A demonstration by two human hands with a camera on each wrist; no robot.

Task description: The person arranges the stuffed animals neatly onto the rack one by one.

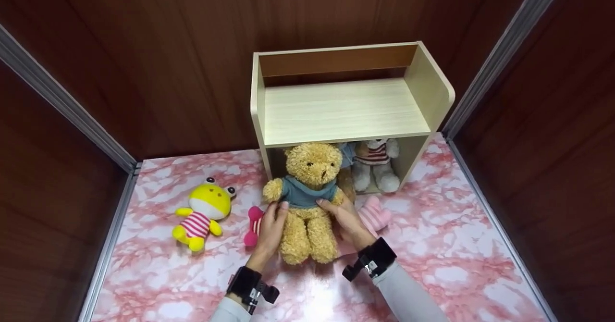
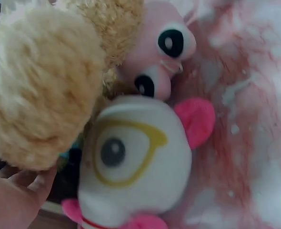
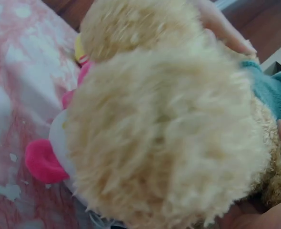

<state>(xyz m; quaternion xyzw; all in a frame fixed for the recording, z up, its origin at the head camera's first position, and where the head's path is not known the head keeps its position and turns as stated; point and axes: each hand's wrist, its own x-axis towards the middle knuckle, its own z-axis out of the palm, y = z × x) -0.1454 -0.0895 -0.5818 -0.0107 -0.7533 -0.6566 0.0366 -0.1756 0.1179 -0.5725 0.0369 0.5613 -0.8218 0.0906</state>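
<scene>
Both hands hold a tan teddy bear (image 1: pixel 310 194) in a teal shirt, upright in front of the shelf's lower compartment. My left hand (image 1: pixel 273 228) grips one side of its waist, thumb in front. On the other side, my right hand (image 1: pixel 348 218) grips it likewise, thumb on the shirt hem. The bear's legs hang toward the table and hide part of the toys behind. In the left wrist view, a white-faced toy (image 2: pixel 135 157) with yellow glasses and pink ears lies beneath the bear. Next to it is a pink toy (image 2: pixel 152 47) with bulging eyes.
A pale wooden shelf unit (image 1: pixel 346 110) stands against the back panel. Its lower compartment holds a grey-white plush (image 1: pixel 377 168) in a striped top and a brown plush (image 1: pixel 347 173) partly behind the bear. A yellow frog toy (image 1: pixel 199 216) lies on the left of the pink-marbled surface (image 1: pixel 447 245).
</scene>
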